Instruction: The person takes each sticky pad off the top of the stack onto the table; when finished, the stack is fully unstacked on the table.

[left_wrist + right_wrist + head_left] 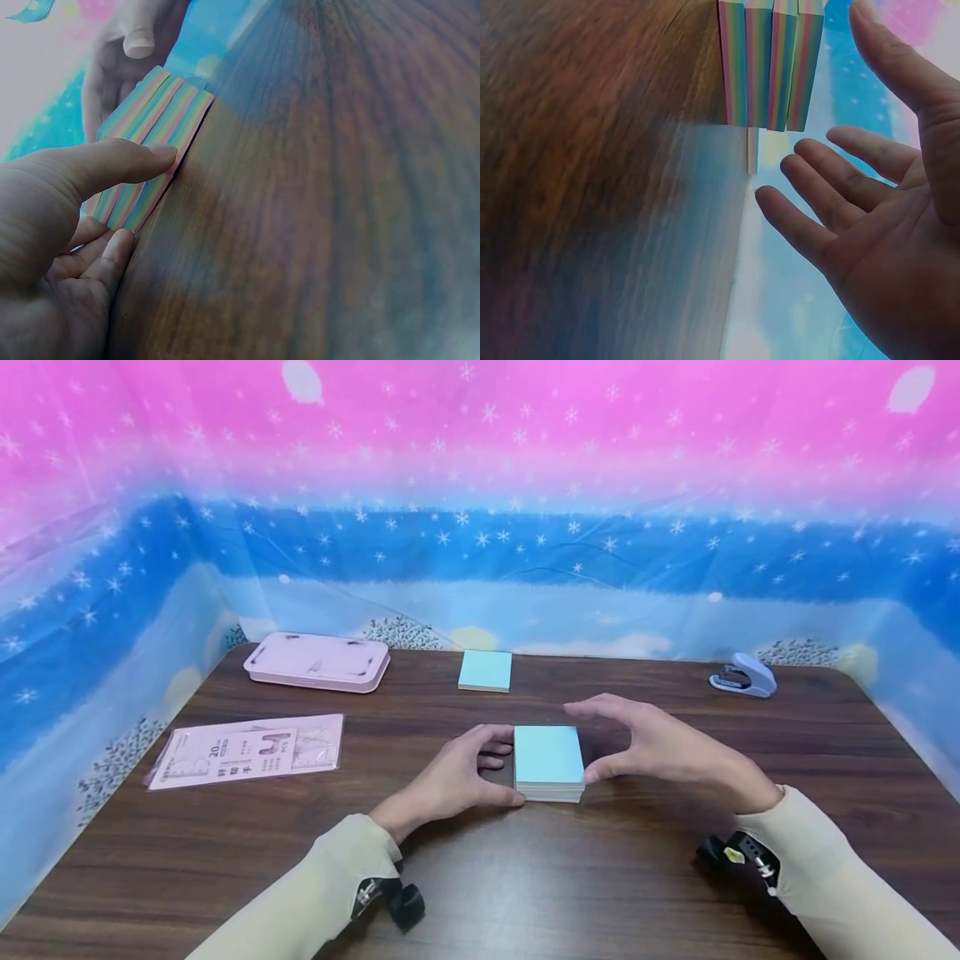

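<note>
Wood-grained tabletop (pixel 495 885). Note stack (pixel 548 755), four blocks, stands mid-surface; left hand (pixel 461 770) grips its left side, thumb at the near corner. Right hand (pixel 663 740) just beside, fingers spread, holding nothing. Farther back: pink case (pixel 317 662), single mint block (pixel 485 670), stapler (pixel 745 677).

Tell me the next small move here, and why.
Probably bring the right hand in against the paper stack to square it: its layers' edges look slightly uneven in the right wrist view, the left hand touches its left side and near face, and the right hand is open beside it, gripping nothing.
</note>
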Tool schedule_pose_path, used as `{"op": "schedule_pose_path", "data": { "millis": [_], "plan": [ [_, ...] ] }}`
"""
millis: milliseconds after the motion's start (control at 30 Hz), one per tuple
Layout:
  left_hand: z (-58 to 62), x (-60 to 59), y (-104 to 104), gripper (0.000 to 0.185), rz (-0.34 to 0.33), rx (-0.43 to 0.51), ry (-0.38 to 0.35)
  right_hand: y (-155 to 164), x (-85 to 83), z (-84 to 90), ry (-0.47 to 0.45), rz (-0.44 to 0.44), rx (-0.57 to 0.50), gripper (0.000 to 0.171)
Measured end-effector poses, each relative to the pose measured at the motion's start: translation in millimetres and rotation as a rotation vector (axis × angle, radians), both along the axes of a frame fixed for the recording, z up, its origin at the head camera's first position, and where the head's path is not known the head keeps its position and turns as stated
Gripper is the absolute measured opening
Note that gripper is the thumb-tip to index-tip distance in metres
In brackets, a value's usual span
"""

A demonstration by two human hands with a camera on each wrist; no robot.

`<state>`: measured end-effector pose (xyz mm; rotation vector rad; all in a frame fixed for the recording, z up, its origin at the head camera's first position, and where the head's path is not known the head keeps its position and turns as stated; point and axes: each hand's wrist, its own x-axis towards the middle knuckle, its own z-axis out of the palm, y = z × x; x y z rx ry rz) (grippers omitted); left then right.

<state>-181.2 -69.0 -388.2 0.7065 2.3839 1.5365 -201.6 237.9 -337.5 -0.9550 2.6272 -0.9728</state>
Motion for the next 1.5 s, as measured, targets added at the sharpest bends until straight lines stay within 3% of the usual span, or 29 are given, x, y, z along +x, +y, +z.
{"op": "schedule_pose_path", "data": {
  "millis": [400,667,1500],
  "plan": [
    [-0.5,-1.3,0.9,0.083,-0.001,-0.001,-0.002,1.4,-0.2,-4.4,-0.069,0.004,0.058,0.090],
    [1.1,-0.8,0.9,0.082,-0.003,0.004,-0.005,0.6,-0.7,-6.2,-0.047,0.042,0.077,0.094],
    [3.0,-0.2,0.5,0.081,-0.013,0.000,-0.002,-1.3,-0.3,-9.0,-0.030,0.016,0.039,0.084]
  ]
}}
